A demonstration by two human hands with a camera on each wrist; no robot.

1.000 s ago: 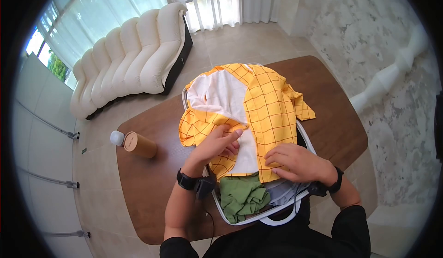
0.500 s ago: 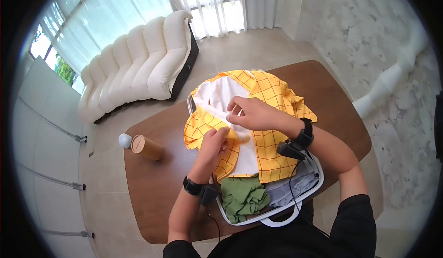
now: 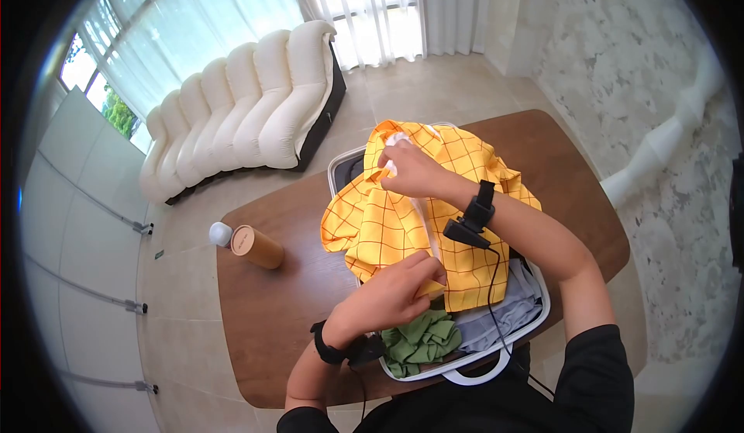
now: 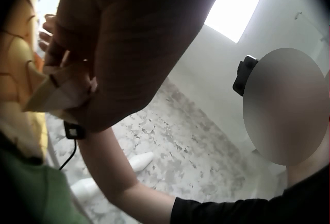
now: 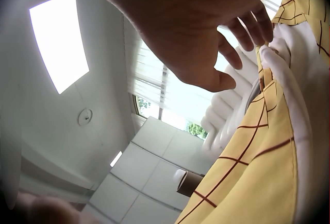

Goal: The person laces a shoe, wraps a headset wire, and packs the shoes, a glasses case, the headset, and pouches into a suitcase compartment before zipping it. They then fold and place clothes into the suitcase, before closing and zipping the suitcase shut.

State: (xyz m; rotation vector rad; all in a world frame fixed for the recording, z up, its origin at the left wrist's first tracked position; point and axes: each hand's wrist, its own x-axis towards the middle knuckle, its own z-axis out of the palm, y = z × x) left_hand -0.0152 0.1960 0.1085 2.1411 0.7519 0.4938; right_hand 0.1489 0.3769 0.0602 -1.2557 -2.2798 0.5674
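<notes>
A yellow checked shirt with a white lining lies over an open white suitcase. My left hand pinches the near edge of the shirt's left front panel; in the left wrist view the folded cloth pokes out between thumb and fingers. At the collar, my right hand reaches across with fingers loosely bent. The right wrist view shows its thumb apart from the fingers, whose tips touch the cloth. Green clothing and grey-blue clothing show in the suitcase below the hem.
The suitcase stands on a brown wooden table. A cardboard tube and a small white-topped item stand at its left edge. Cables trail from both wrist cameras. Beyond the table is a cream sofa.
The shirt's left front panel has come over, covering most of the white lining. My left hand moved toward the near hem with the cloth; my right hand went from the right panel up to the collar.
</notes>
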